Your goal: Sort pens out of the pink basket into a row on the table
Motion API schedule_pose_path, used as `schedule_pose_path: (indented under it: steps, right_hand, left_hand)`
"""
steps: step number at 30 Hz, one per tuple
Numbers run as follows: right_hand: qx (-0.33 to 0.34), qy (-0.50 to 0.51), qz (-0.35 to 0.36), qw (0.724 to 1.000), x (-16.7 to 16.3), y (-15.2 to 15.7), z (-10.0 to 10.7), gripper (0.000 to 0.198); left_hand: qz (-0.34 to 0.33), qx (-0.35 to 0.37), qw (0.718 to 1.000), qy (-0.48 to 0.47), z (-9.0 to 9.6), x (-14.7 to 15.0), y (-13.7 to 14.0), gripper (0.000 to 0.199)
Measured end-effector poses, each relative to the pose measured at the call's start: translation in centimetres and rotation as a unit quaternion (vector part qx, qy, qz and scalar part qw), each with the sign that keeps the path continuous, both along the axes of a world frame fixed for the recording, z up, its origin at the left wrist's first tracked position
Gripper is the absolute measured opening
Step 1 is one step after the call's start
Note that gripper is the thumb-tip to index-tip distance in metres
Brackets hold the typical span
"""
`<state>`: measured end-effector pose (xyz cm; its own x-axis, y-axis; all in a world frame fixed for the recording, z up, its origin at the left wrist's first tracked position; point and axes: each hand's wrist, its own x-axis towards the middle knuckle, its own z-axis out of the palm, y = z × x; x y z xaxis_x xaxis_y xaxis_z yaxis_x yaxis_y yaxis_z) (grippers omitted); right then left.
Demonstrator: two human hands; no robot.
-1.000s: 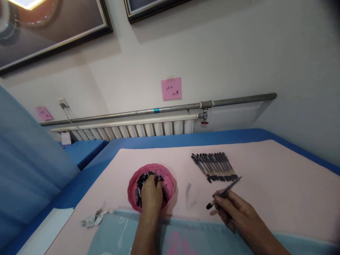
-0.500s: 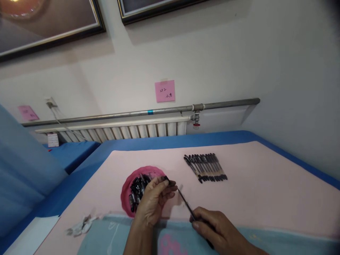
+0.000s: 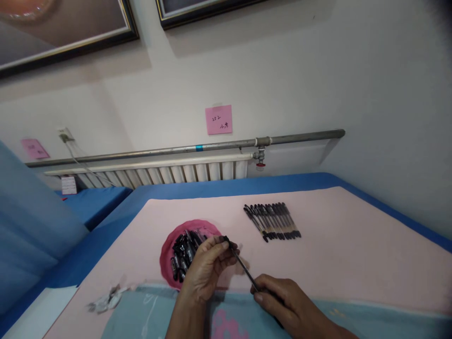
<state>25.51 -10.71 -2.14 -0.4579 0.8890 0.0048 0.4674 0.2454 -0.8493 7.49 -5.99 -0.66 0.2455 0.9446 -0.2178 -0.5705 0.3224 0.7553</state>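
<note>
In the head view my left hand [image 3: 208,263] pinches a small black piece [image 3: 227,239], much like a pen cap, between thumb and fingers. A thin dark rod [image 3: 246,270] like a pen refill slants up from my right hand [image 3: 282,301], whose fingers are closed around its lower part. The rod's far tip meets the black piece at the left fingertips; whether it is inside cannot be made out. Behind the left hand, a pink scalloped bowl [image 3: 165,256] contains several black and clear pen parts [image 3: 185,252]. Beyond the hands lies a slanted row of black pens [image 3: 273,220].
Pink sheeting [image 3: 353,254] covers the blue table [image 3: 212,189]. A teal cloth [image 3: 141,313] lies along the near edge, with a crumpled whitish scrap [image 3: 108,300] by its left corner. White paper [image 3: 42,310] rests at lower left. A radiator [image 3: 190,173] and pipe [image 3: 300,137] run along the wall.
The rod's tip has come up to the black piece in my left hand, where a small gap showed before. My left hand has shifted slightly right.
</note>
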Motion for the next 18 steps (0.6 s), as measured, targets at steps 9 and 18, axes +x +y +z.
schedule_pose_path:
  steps: [9,18]
  right_hand:
    - [-0.003,0.015,-0.019,1.000,-0.1,0.0,-0.4,0.025]
    - [-0.018,0.039,-0.045,0.998,-0.2,0.0,-1.0,0.024]
  left_hand:
    - [-0.034,0.023,0.998,0.041,-0.5,1.0,-0.2,0.017]
    - [-0.022,0.019,0.998,0.061,-0.8,1.9,-0.3,0.023]
